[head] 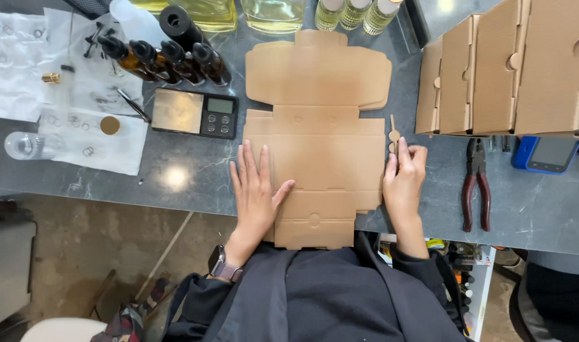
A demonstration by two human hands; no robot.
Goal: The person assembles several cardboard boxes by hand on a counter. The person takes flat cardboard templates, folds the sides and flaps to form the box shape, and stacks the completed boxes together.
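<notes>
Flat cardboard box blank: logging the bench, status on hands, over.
Left hand flat on the flat cardboard box blank. Right hand at its right edge flap. Pliers lie right, apart.

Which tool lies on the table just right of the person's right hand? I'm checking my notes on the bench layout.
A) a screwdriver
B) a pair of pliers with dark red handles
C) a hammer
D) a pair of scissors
B: a pair of pliers with dark red handles lies on the grey table, to the right of the right hand, which touches the right edge of the flat cardboard box blank.
</notes>
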